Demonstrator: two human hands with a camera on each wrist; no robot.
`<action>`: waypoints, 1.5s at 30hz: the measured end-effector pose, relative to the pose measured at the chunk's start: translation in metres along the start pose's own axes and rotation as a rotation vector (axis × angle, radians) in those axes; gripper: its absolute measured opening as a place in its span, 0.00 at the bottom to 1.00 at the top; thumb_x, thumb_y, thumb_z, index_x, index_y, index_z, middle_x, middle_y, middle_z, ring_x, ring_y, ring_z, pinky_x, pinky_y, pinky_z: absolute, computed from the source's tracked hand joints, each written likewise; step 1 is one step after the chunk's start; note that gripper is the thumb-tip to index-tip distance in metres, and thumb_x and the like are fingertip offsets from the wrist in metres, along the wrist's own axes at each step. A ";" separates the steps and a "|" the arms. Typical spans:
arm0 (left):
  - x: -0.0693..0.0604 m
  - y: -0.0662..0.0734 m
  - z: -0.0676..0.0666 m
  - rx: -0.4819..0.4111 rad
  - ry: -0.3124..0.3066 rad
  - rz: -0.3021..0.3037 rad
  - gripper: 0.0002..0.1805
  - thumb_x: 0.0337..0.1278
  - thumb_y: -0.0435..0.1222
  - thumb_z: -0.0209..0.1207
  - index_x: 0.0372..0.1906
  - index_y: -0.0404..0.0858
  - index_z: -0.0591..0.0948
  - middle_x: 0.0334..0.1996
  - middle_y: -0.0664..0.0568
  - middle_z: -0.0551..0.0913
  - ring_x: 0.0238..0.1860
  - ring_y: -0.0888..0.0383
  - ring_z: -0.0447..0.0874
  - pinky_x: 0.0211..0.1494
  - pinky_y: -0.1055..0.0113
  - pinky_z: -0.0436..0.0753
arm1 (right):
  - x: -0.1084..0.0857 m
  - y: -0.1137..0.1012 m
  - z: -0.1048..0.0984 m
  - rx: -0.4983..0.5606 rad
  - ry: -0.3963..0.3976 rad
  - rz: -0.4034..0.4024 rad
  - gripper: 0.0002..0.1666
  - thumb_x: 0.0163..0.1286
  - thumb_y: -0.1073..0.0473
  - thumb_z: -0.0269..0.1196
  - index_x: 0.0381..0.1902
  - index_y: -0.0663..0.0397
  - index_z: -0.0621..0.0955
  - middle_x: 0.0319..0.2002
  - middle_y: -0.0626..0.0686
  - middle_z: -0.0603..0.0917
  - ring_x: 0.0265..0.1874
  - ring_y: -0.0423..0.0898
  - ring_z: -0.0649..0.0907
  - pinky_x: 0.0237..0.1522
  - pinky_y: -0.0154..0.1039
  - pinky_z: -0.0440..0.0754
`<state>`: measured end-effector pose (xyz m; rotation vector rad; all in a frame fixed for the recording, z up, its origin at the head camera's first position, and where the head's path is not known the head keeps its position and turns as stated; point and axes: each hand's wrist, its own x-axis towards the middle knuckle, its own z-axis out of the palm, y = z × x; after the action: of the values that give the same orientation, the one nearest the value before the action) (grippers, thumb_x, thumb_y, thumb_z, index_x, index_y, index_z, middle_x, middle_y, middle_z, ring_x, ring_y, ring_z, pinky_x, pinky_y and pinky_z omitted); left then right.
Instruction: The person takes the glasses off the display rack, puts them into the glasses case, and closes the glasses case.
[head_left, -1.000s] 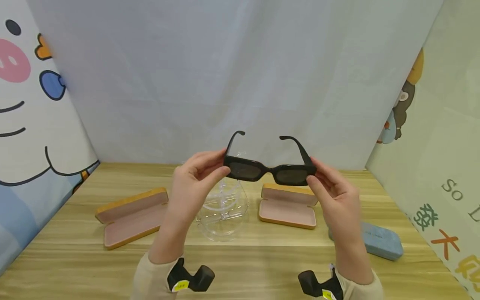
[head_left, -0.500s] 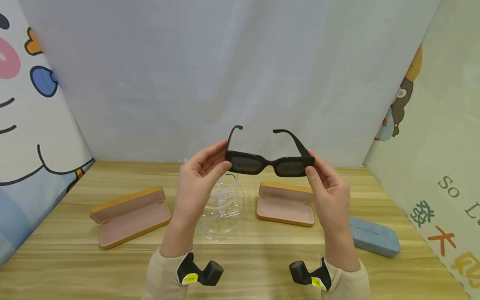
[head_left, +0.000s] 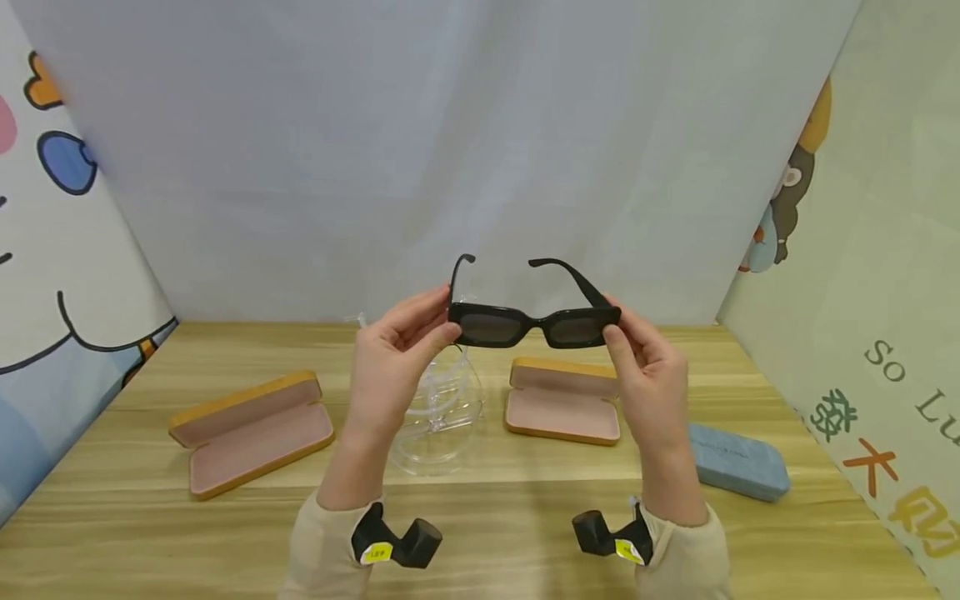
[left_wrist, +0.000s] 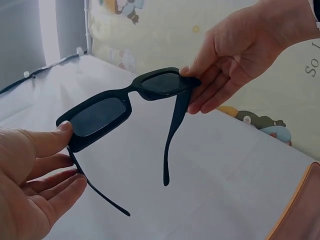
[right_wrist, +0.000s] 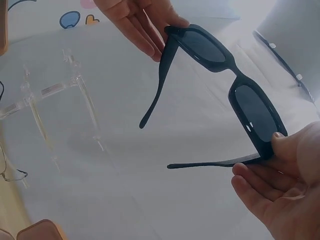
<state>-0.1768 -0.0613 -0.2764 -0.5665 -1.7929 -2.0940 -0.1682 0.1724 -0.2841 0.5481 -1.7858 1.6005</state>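
Black sunglasses (head_left: 491, 326) with both temples unfolded are held up above the table in the head view. My left hand (head_left: 390, 367) pinches one front corner between thumb and fingers; my right hand (head_left: 651, 375) pinches the opposite corner. In the left wrist view the temples of the sunglasses (left_wrist: 100, 116) hang below the frame, with the left hand (left_wrist: 30, 175) at the near lens. The right wrist view shows the right hand (right_wrist: 285, 185) gripping the corner beside one lens of the sunglasses (right_wrist: 255, 110).
Behind the left hand stands a clear display stand (head_left: 435, 458) holding thin-framed glasses. An open yellow case (head_left: 258, 442) lies left, another open yellow case (head_left: 562, 415) lies right of the stand. A blue case (head_left: 738, 462) is at the right. A pale cloth (head_left: 375, 167) hangs behind.
Both hands and the sunglasses have risen a little in the head view, and the right hand has shifted left. The grip on both corners is unchanged; the background has shifted slightly left.
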 end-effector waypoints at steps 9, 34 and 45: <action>0.003 -0.003 -0.003 0.048 0.023 -0.063 0.21 0.51 0.30 0.61 0.53 0.36 0.78 0.51 0.45 0.79 0.49 0.61 0.80 0.50 0.70 0.78 | -0.001 0.002 0.003 0.099 -0.058 0.032 0.19 0.69 0.67 0.50 0.55 0.73 0.72 0.50 0.45 0.80 0.55 0.41 0.75 0.56 0.29 0.70; 0.003 -0.003 -0.001 0.051 -0.060 -0.124 0.24 0.58 0.29 0.55 0.60 0.35 0.70 0.55 0.43 0.76 0.55 0.58 0.75 0.53 0.74 0.75 | -0.002 -0.001 0.004 0.248 -0.092 0.170 0.12 0.69 0.65 0.50 0.48 0.60 0.75 0.40 0.46 0.82 0.43 0.39 0.82 0.49 0.33 0.78; 0.003 -0.010 0.007 0.061 -0.035 -0.116 0.24 0.54 0.30 0.59 0.58 0.37 0.73 0.53 0.44 0.77 0.53 0.59 0.77 0.53 0.72 0.75 | 0.000 0.002 -0.002 0.384 -0.123 0.114 0.12 0.70 0.67 0.47 0.44 0.56 0.77 0.39 0.47 0.81 0.40 0.39 0.82 0.49 0.32 0.77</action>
<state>-0.1834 -0.0524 -0.2825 -0.4971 -1.9455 -2.1074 -0.1693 0.1744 -0.2854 0.7446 -1.6254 2.0461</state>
